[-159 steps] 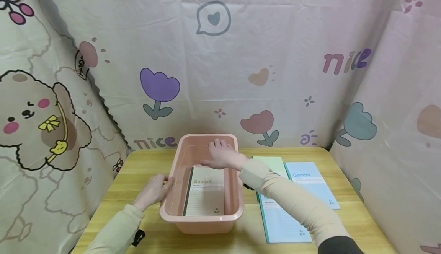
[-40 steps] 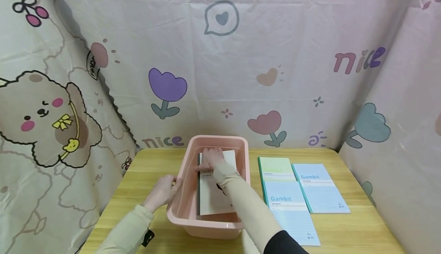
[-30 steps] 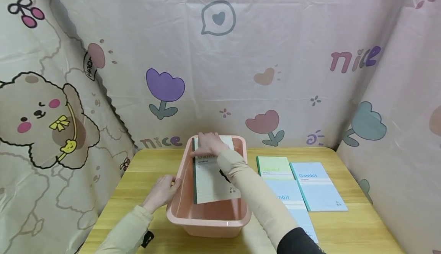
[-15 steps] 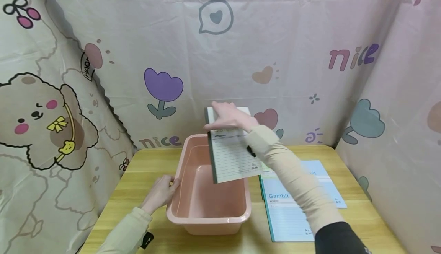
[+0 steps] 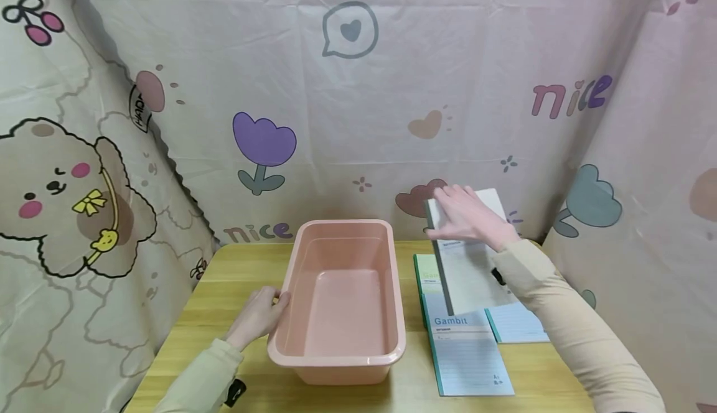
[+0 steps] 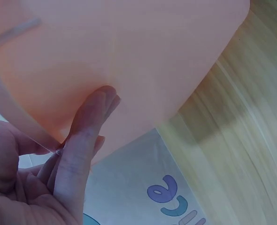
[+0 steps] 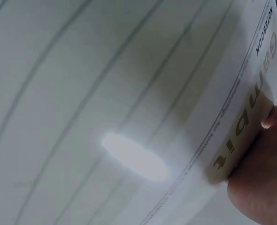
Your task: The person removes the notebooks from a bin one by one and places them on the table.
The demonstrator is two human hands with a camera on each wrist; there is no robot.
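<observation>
My right hand [image 5: 470,217] grips a cream-white notebook [image 5: 476,288] with a dark spine by its top edge and holds it tilted in the air over other notebooks. Close up in the right wrist view, the same notebook [image 7: 105,93] shows ruled lines and the word Gambit. Below it, a green notebook [image 5: 427,270] is partly covered by a blue notebook [image 5: 467,363]. A second blue notebook [image 5: 521,329] shows partly behind the held one. My left hand [image 5: 259,317] pinches the left rim of a pink plastic basin [image 5: 342,301], which holds nothing.
A wooden table [image 5: 196,332] carries everything. Its back edge meets a patterned cloth backdrop [image 5: 353,102], and cloth also hangs at both sides. The basin stands left of the notebooks, with a strip of bare tabletop between them.
The cream-white notebook, first lying in the basin, has been lifted out by my right hand and carried rightward over the other notebooks. My left hand stays on the rim.
</observation>
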